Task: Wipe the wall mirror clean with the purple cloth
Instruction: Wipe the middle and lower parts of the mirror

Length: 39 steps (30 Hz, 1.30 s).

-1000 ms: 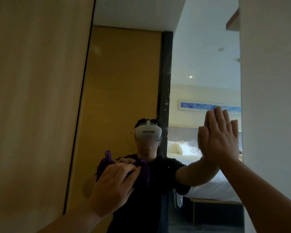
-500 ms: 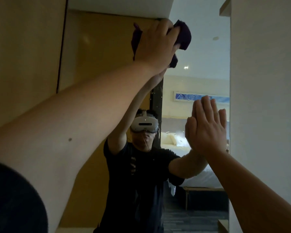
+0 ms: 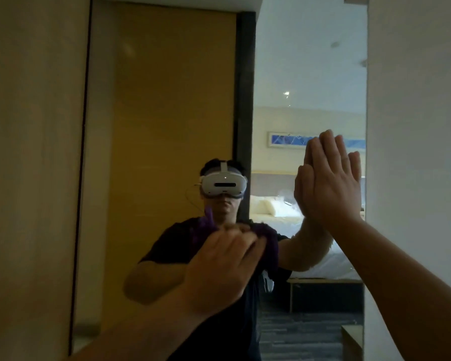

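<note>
The tall wall mirror (image 3: 167, 105) fills the middle of the view, between a wood panel on the left and a white wall on the right. My left hand (image 3: 219, 267) presses the bunched purple cloth (image 3: 270, 246) against the glass at chest height; most of the cloth is hidden behind the hand. My right hand (image 3: 328, 183) lies flat on the mirror near its right edge, fingers up and together, holding nothing. The glass reflects me wearing a white headset, with both arms raised.
A light wood wall panel (image 3: 31, 178) borders the mirror on the left. A white wall (image 3: 417, 126) borders it on the right. A bed, a framed picture and grey carpet appear only as reflections.
My left hand with the cloth has swept from the top of the mirror down to chest height. My right hand has stayed flat on the glass.
</note>
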Tool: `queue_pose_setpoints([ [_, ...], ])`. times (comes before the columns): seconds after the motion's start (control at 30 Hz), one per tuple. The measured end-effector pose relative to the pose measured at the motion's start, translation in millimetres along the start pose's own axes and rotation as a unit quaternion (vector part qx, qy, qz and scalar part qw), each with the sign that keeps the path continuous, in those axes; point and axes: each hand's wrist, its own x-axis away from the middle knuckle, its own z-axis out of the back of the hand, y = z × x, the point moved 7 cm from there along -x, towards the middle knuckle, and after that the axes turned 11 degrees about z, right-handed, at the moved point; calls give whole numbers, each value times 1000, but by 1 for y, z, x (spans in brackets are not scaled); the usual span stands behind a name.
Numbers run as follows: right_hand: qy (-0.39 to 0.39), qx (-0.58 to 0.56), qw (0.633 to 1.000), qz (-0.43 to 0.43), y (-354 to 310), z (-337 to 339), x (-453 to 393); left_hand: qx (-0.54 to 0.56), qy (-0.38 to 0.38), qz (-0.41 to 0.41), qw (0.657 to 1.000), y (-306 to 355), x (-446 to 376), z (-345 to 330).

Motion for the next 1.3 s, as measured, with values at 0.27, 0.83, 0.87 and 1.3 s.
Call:
queue_pose_setpoints([
  [0.27,1,-11,1000,0,-4,5,0,7,-13,8,1000,12,32,-5],
  [0.83,-72,-14,997,-23,51,7,39,62,67,90,992,-15,-46,5],
  [0.87,-69,-18,997,-25,52,6,39,57,87,115,988,-23,-69,7],
  [1.3,-40,-38,998,9,62,-6,41,-54,77,133,987,-45,-309,-1],
])
